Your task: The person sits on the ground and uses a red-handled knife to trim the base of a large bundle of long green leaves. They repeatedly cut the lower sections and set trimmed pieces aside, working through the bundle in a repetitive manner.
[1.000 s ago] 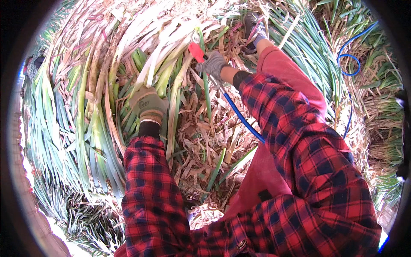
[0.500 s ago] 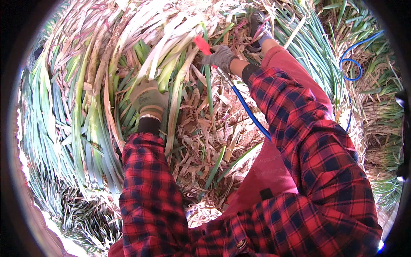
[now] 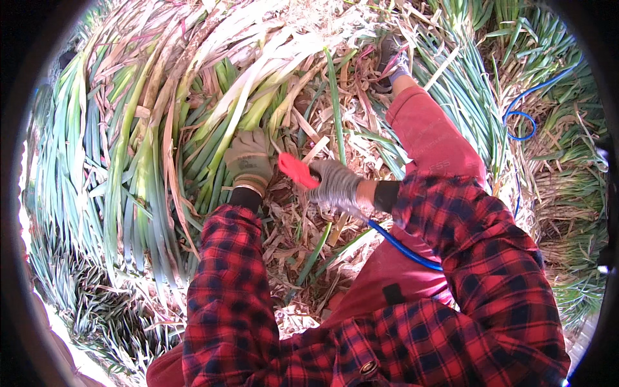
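My left hand (image 3: 250,158), in a tan-green glove, is closed at the edge of a big pile of green onions (image 3: 132,174), around pale green stalks (image 3: 258,106) that run up and away from it; its fingertips are partly hidden. To its right, my right hand (image 3: 336,183), in a grey glove, grips a red air blow gun (image 3: 297,170). The gun's thin nozzle points up and left, close beside my left hand. A blue hose (image 3: 406,250) runs from its metal fitting below my right hand toward my right sleeve.
Dry husks (image 3: 284,248) and loose leaves cover the ground between my legs. My red trouser leg (image 3: 432,132) and shoe (image 3: 390,61) stretch out ahead. More green onions (image 3: 461,97) lie beyond that leg, where the blue hose (image 3: 521,126) loops at the right.
My right hand has come nearer and lower with the air blow gun, its nozzle now by my left hand. The left hand has shifted right and slightly down.
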Tool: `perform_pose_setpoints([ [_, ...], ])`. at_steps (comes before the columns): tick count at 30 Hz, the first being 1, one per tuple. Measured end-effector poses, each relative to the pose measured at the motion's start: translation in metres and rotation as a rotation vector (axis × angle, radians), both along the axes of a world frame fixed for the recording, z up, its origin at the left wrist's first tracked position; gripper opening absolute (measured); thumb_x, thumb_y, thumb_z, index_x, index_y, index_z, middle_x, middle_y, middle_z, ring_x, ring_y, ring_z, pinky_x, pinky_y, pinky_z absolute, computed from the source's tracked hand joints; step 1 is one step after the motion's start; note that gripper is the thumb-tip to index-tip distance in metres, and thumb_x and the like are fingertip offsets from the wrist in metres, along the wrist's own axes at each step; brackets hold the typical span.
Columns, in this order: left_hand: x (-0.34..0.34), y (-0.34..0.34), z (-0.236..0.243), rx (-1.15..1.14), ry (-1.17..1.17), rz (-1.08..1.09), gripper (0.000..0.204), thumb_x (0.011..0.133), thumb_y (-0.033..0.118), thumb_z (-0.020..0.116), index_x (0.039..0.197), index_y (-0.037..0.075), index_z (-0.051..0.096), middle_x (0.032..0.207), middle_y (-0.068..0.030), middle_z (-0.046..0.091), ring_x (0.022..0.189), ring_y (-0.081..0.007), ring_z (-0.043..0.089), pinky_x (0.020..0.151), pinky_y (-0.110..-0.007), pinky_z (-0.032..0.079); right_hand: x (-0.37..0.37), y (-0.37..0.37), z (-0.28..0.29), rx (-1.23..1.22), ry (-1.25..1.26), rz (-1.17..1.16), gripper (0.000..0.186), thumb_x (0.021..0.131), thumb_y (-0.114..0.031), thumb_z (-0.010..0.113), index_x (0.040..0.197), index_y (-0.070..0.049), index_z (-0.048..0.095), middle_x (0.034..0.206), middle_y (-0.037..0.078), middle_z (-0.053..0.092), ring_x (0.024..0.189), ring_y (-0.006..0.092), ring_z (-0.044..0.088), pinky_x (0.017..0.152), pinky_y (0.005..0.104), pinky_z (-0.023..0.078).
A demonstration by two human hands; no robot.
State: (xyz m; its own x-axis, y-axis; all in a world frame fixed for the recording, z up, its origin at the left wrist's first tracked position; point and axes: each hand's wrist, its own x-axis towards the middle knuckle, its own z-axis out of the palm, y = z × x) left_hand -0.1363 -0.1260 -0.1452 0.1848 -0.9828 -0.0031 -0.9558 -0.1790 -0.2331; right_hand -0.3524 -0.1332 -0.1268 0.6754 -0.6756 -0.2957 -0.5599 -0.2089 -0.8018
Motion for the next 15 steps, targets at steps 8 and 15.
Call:
perform_pose_setpoints([
  [8,-0.007,-0.002,0.003,-0.011,-0.04,0.0,0.079,0.059,0.051,0.082,0.125,0.021,0.053,0.112,-0.0062,0.056,0.098,-0.0269,0.061,0.075,-0.042,0.053,-0.006,-0.011,-0.004,0.083,-0.002,-0.05,0.044,0.067,-0.028,0.077,0.098,0.0,0.064,0.072,0.013,0.065,0.067,0.0274,0.065,0.069,0.0365,0.051],
  [15,-0.01,-0.014,0.008,0.11,-0.046,0.034,0.066,0.065,0.047,0.081,0.119,0.016,0.057,0.108,-0.0063,0.058,0.099,-0.0279,0.061,0.079,-0.043,0.051,-0.008,-0.029,-0.006,0.032,-0.001,-0.009,0.05,0.068,-0.024,0.077,0.108,0.003,0.063,0.08,0.016,0.067,0.072,0.0216,0.065,0.07,0.0337,0.053],
])
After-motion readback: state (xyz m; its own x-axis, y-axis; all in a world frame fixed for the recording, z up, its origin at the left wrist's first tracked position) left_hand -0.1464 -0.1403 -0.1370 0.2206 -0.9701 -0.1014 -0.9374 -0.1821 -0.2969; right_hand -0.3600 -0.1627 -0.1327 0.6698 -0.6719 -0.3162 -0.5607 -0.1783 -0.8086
